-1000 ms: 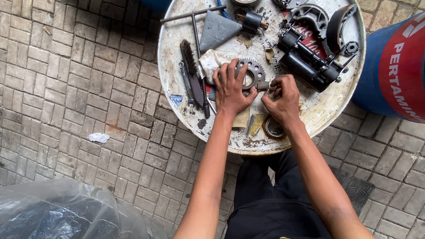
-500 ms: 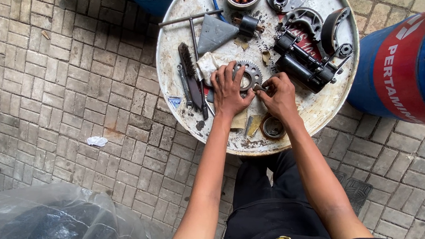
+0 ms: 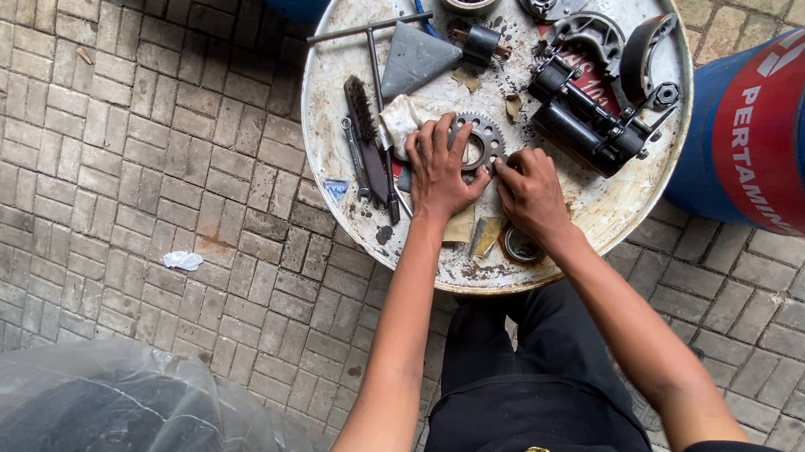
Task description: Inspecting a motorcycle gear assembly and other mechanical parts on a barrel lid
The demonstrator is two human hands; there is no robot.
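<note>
Left hand (image 3: 441, 167) flat, fingers spread, pressing toothed sprocket (image 3: 482, 142) onto drum lid (image 3: 609, 211). Sprocket directly under left fingertips, lying flat. Right hand (image 3: 530, 189) at sprocket's near edge, fingers curled, seemingly pinching something too small to identify.

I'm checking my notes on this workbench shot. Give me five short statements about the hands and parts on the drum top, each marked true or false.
1. The left hand lies on a toothed sprocket. True.
2. The right hand holds the wire brush. False: the brush lies untouched, left of the left hand.
3. The parts sit on a round drum top. True.
4. The T-handle wrench is in the left hand. False: it lies free near the far rim.
5. A blue drum stands to the right. True.
</note>
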